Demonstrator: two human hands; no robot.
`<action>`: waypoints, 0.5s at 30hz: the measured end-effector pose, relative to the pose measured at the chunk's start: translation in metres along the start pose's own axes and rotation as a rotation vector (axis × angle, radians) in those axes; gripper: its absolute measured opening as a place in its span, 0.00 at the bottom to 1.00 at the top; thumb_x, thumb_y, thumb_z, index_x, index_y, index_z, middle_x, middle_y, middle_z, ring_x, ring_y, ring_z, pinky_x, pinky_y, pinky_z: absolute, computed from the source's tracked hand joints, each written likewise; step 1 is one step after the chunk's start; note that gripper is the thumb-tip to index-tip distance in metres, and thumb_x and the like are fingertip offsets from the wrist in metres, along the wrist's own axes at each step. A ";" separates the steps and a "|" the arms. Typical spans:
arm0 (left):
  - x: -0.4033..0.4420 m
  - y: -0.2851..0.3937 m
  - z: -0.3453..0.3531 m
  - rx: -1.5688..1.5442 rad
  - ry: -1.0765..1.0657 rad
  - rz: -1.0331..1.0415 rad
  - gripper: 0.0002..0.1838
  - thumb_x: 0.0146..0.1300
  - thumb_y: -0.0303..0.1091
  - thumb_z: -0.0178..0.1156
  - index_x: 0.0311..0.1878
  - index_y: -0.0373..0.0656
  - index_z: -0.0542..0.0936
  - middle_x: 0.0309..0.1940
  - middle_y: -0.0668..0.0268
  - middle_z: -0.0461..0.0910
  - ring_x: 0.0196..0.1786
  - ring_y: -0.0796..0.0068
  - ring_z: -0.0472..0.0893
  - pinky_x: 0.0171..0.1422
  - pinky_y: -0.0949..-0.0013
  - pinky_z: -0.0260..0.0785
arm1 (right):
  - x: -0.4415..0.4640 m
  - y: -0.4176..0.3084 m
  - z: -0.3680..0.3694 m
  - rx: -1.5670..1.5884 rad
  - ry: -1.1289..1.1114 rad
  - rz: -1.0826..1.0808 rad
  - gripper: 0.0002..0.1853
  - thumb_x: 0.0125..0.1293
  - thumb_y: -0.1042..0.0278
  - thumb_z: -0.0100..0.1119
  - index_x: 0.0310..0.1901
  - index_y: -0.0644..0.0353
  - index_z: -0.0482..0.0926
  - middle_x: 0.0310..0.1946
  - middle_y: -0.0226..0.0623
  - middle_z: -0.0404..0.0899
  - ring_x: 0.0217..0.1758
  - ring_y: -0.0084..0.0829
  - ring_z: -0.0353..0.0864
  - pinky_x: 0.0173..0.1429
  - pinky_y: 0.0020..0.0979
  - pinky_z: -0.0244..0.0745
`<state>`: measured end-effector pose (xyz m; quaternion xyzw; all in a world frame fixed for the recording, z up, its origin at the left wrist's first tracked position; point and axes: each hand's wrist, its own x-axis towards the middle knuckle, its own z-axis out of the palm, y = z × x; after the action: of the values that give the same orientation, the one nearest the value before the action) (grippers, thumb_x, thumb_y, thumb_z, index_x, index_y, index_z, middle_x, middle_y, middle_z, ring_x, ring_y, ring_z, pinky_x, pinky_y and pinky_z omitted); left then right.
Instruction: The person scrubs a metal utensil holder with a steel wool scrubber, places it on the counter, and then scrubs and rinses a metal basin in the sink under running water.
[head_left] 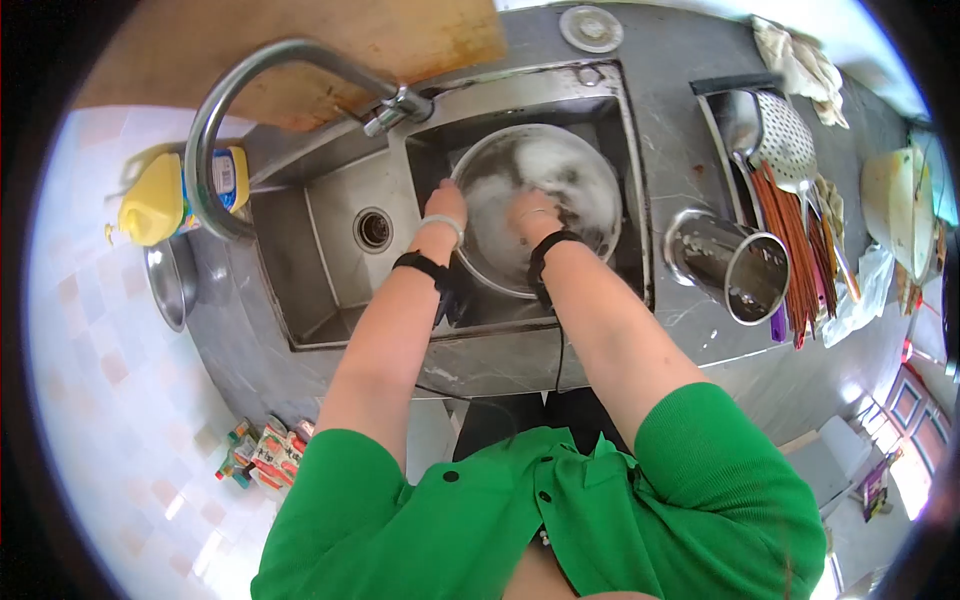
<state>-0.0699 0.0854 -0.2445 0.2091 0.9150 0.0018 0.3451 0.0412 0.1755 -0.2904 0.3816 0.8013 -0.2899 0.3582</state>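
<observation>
A large round metal basin (490,262) stands in the right bowl of the steel sink (640,240), with whitish suds and water inside. At its left rim, my left hand (447,203) is closed over the edge. My right hand (533,212) reaches down inside the basin, near the suds; its fingers are blurred and partly hidden, so I cannot make out whether they hold anything. Dark bands circle both wrists, and a pale bracelet is on the left one.
A curved faucet (215,130) arches over the left bowl with its drain (373,230). Beyond are a yellow jug (153,205) and a metal bowl (170,285). On the right lie a steel cup (715,260), chopsticks (790,250) and a perforated skimmer (785,140).
</observation>
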 end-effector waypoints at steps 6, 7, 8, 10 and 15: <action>0.002 -0.005 0.008 -0.028 0.127 0.079 0.12 0.68 0.30 0.43 0.45 0.30 0.71 0.38 0.43 0.80 0.44 0.45 0.80 0.49 0.54 0.75 | 0.086 -0.002 0.028 -0.191 0.049 -0.122 0.13 0.62 0.65 0.53 0.43 0.58 0.84 0.48 0.43 0.81 0.52 0.42 0.80 0.55 0.43 0.73; 0.003 -0.006 0.010 -0.030 0.134 0.082 0.12 0.67 0.29 0.43 0.45 0.29 0.71 0.37 0.42 0.80 0.44 0.46 0.81 0.49 0.54 0.75 | 0.087 -0.012 0.020 -0.271 0.038 -0.210 0.13 0.62 0.65 0.52 0.44 0.58 0.83 0.49 0.43 0.80 0.52 0.43 0.80 0.55 0.44 0.72; 0.004 -0.007 0.010 -0.033 0.142 0.085 0.11 0.67 0.29 0.44 0.44 0.29 0.71 0.37 0.42 0.80 0.44 0.46 0.81 0.48 0.55 0.75 | 0.089 -0.024 0.012 -0.351 0.029 -0.298 0.14 0.63 0.66 0.52 0.45 0.58 0.83 0.50 0.44 0.80 0.53 0.44 0.79 0.56 0.45 0.72; 0.007 -0.008 0.010 -0.024 0.134 0.102 0.12 0.65 0.26 0.44 0.46 0.27 0.70 0.37 0.42 0.80 0.44 0.47 0.81 0.48 0.55 0.76 | 0.106 -0.046 0.018 -0.398 -0.076 -0.299 0.14 0.61 0.67 0.54 0.46 0.60 0.82 0.51 0.45 0.79 0.54 0.44 0.79 0.56 0.44 0.72; 0.007 -0.008 0.014 -0.012 0.170 0.129 0.15 0.62 0.25 0.48 0.49 0.24 0.69 0.36 0.44 0.81 0.42 0.49 0.82 0.46 0.57 0.76 | 0.103 -0.023 0.099 -0.554 -0.250 -0.510 0.18 0.61 0.65 0.55 0.53 0.60 0.78 0.56 0.43 0.76 0.58 0.44 0.75 0.58 0.47 0.71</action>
<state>-0.0689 0.0785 -0.2611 0.2644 0.9256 0.0472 0.2666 0.0105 0.1312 -0.4253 0.0209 0.8683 -0.1867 0.4590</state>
